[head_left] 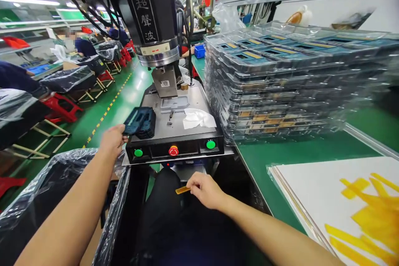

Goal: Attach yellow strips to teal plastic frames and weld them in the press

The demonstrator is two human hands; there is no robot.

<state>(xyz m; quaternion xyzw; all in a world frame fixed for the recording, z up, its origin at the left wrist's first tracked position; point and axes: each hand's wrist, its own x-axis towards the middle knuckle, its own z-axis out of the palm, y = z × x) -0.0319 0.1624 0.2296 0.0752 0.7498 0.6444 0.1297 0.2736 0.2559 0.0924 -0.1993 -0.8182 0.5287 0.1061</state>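
My left hand (112,139) is closed on the near edge of a dark blue plastic part (137,119), held just over a small stack of the same parts (146,129) at the left of the press table (187,133). My right hand (205,190) pinches a thin yellow strip (182,190) low in front of the machine, above my lap. An ultrasonic welding head (156,29) hangs over a grey fixture (174,103). A white cloth (197,118) lies beside the fixture.
Two green buttons (138,153) (211,144) and a red button (173,151) line the machine front. A tall stack of clear trays (280,87) fills the green bench at right. A white sheet with yellow strips (368,208) lies near right. A plastic-lined bin (46,199) stands left; people work behind.
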